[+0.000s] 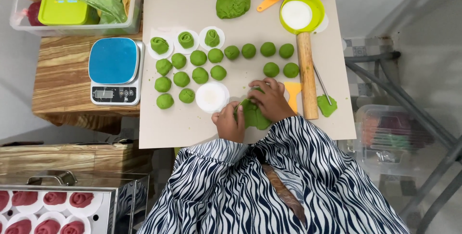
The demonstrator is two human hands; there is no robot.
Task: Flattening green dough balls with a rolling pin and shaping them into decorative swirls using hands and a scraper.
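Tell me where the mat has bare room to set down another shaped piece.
Bare mat lies left of the big dough lump, above the three rolled pieces. Another strip runs along the near-left edge, below the dough balls. Crowded: the ball rows, and around both hands by the rolling pin.
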